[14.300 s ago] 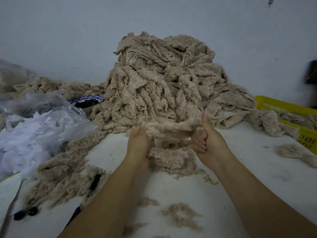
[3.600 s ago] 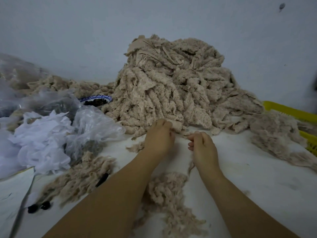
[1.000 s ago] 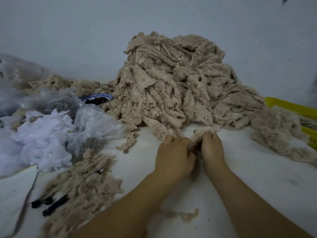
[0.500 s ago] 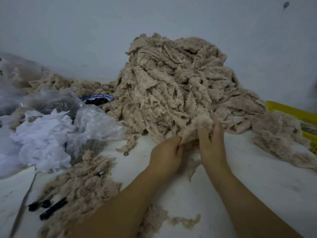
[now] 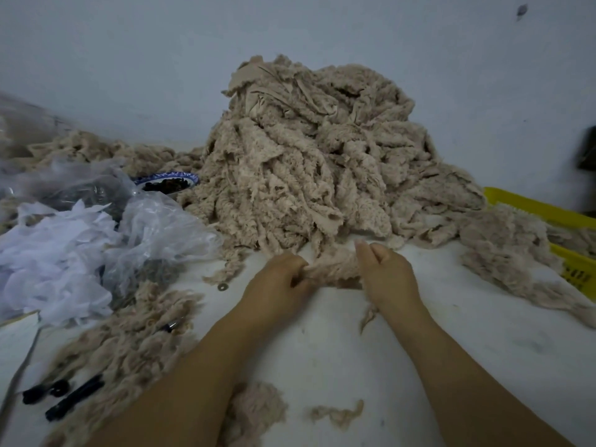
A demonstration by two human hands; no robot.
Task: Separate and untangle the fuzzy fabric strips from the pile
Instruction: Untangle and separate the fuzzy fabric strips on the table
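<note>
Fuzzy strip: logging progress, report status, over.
Left hand, right hand both grip one fuzzy strip between them. Strip at near edge of pile, tangled or free unclear. Small ring on table, left of hands.

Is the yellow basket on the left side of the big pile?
No, the yellow basket lies to the right of the pile.

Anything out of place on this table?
A small washer-like ring lies loose on the table, left of the left hand, which grips a fabric strip with the right hand: stray hardware among fabric. The blue-rimmed bowl sits wedged between the pile and a plastic bag.
</note>
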